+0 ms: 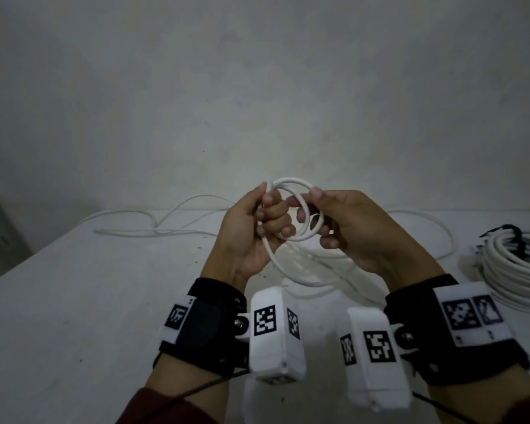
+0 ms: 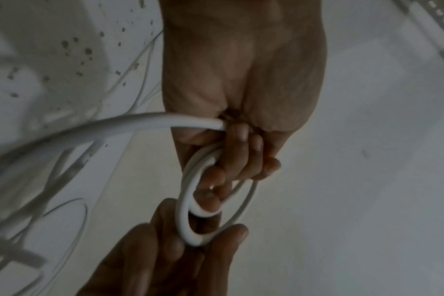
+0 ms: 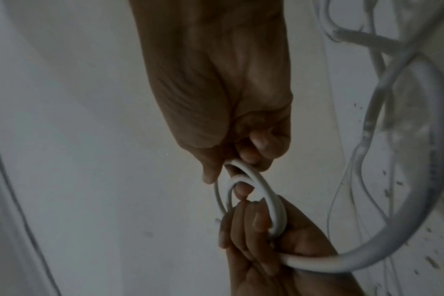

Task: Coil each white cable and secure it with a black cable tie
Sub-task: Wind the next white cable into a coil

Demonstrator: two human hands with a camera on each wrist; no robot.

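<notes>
Two hands (image 1: 251, 231) (image 1: 349, 231), one white cable (image 1: 291, 185)

Layout: small cable coil (image 1: 294, 209) held up over the surface (image 1: 74, 301), between both hands.

Left hand (image 1: 251, 234) at the coil's left side, fingers through the loops; right hand (image 1: 349, 228) at the coil's right side, pinching the loops. Cable tail drops from the coil's lower left, curves below the coil and down onto the surface. Loose cable (image 1: 153, 228) lies on the surface behind and left of the coil, more of it running behind and right. Tied cable bundle (image 1: 514, 270) sits on the surface well right of the coil, near the right edge. Wall (image 1: 257, 87) stands behind the coil, beyond the surface's far edge.
</notes>
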